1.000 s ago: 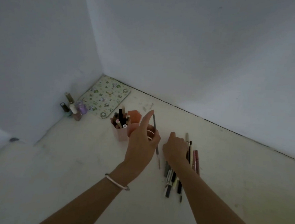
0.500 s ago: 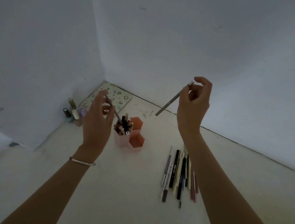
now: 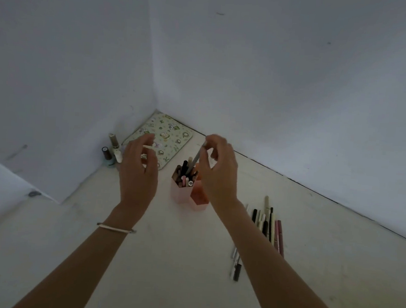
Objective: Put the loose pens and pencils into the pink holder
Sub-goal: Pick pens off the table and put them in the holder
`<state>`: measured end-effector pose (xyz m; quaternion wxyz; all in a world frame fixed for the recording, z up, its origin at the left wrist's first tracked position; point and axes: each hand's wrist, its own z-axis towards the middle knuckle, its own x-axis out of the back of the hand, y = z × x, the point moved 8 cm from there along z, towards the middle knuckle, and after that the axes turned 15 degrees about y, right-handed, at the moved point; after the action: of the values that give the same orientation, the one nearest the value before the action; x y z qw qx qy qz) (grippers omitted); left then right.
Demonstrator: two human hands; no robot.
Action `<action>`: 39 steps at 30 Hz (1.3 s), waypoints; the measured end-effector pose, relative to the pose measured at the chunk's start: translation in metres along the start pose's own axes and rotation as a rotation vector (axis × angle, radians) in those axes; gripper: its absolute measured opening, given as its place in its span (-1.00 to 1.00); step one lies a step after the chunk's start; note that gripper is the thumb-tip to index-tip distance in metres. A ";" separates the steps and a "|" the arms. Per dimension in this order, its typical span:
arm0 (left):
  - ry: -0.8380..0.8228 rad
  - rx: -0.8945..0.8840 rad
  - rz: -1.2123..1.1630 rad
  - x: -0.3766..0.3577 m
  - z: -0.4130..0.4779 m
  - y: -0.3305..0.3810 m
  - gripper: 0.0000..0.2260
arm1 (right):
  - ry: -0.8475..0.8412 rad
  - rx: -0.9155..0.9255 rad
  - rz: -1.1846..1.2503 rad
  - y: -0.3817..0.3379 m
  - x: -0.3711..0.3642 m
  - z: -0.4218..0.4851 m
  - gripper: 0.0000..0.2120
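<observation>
The pink holder (image 3: 180, 196), made of hexagonal cups, stands near the wall corner, and its left cup is packed with several pens. My right hand (image 3: 217, 174) hovers just above and to the right of it. It pinches a grey pencil (image 3: 197, 158) that points down into the packed cup. My left hand (image 3: 138, 170) is raised to the left of the holder with fingers spread and nothing clearly in it. Several loose pens and pencils (image 3: 267, 222) lie in a row on the surface to the right, partly hidden by my right forearm.
A patterned pad (image 3: 168, 133) lies in the corner behind the holder. A few small nail polish bottles (image 3: 111, 151) stand against the left wall. Blue-white walls close the surface at the left and the back.
My right hand came down and left with the grey pencil, from high in the air to the holder. My left hand no longer shows the pencil it held over the holder.
</observation>
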<state>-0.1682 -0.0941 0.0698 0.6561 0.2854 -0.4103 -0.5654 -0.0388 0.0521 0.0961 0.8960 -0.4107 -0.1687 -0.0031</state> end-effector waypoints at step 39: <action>-0.603 0.308 0.149 -0.142 -0.132 0.035 -0.89 | -0.444 -0.556 -0.646 0.185 0.098 -0.062 -0.83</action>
<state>-0.0398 0.0395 0.0026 0.4942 0.1704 -0.6859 -0.5062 0.0985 0.1419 -0.0476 0.6479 -0.5520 -0.4675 -0.2384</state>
